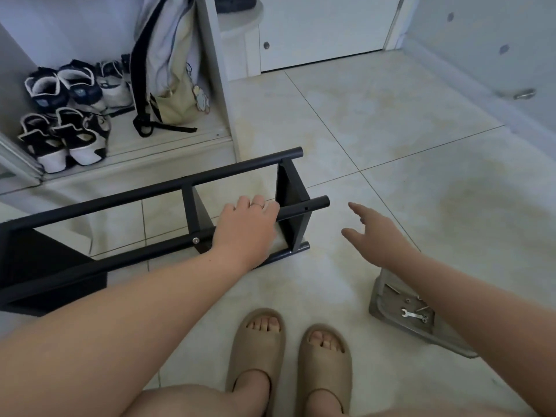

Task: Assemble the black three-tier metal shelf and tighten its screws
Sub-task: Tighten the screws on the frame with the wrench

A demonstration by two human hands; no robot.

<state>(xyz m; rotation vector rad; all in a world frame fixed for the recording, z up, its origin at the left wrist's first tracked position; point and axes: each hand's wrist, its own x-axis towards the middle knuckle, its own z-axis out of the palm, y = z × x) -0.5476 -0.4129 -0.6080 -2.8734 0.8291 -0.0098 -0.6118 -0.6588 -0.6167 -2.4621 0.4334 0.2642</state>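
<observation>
Head view: the black shelf [290, 191] is down on its side on the tiled floor [391, 130], its long tubes running from nine o'clock in towards the centre of the frame. The left hand [246, 227] is right on it, fingers wrapped over the near upper tube, a grasp just short of the end panel, so the tube's open end pokes out past the knuckles at two o'clock of the hand. A silver screw head [196, 240] shows on the frame at nine o'clock of that hand, close by the wrist.

The right hand [376, 236] is out at three o'clock of the left one, off the shelf altogether, fingers spread and loose, holding nothing, hovering above the floor.

Below that forearm, at five o'clock of the frame, a grey tray [379, 302] sits on the tiles with a small wrench [413, 315] and loose hardware in it. Two tan slippers [255, 356] are planted at six o'clock. Up at ten o'clock, shoes [60, 115] and a hanging backpack [168, 70] fill an open cupboard.
</observation>
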